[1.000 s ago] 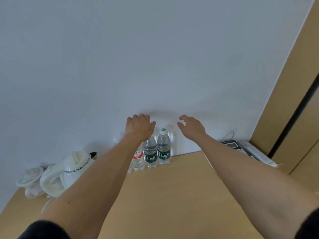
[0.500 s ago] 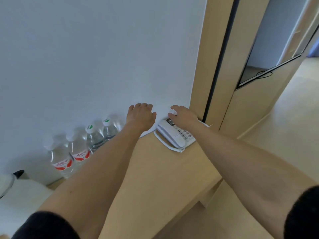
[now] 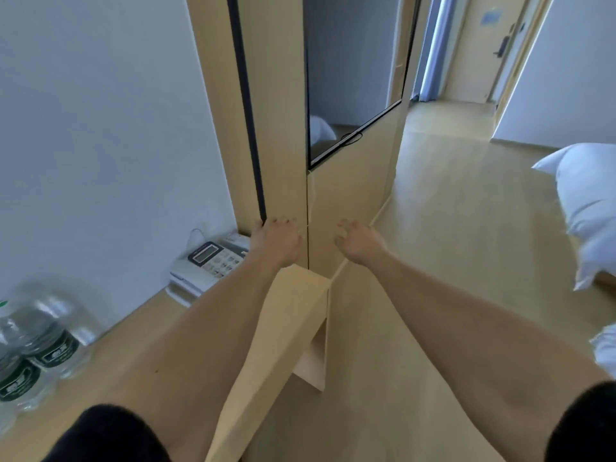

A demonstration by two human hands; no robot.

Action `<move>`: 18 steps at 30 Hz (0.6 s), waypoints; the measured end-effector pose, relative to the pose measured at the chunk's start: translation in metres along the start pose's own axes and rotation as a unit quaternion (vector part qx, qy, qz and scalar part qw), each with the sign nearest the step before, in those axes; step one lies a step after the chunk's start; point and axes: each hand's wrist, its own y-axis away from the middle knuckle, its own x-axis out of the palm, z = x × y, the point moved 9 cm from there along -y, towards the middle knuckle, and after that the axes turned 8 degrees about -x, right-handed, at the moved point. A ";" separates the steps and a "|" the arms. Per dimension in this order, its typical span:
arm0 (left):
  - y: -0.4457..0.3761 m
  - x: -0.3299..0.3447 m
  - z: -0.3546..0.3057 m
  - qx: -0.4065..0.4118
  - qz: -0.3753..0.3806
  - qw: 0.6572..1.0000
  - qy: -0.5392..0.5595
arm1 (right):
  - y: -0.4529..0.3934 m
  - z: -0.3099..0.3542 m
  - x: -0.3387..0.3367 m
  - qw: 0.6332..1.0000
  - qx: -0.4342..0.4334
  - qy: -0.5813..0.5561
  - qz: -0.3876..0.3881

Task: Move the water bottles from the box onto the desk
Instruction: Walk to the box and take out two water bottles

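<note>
Two water bottles [image 3: 50, 348] with green labels stand at the left edge of the worktop [image 3: 166, 335], blurred, so more may be cut off. One telephone [image 3: 210, 261] sits there. Two hands, left [image 3: 276, 243] and right [image 3: 358, 241]. One white pillow [image 3: 586, 201].

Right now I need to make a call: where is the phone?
In the head view the phone sits on the desk against the white wall, just left of the left hand.

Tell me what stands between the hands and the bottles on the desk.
Nothing visible does. The water bottles stand at the desk's far left by the wall. Both the left hand and right hand are empty, reaching away past the telephone. No box shows.
</note>
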 end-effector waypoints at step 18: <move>-0.011 0.035 -0.397 0.198 0.038 0.979 0.033 | 0.169 -0.346 -0.132 0.969 0.234 0.013 -0.074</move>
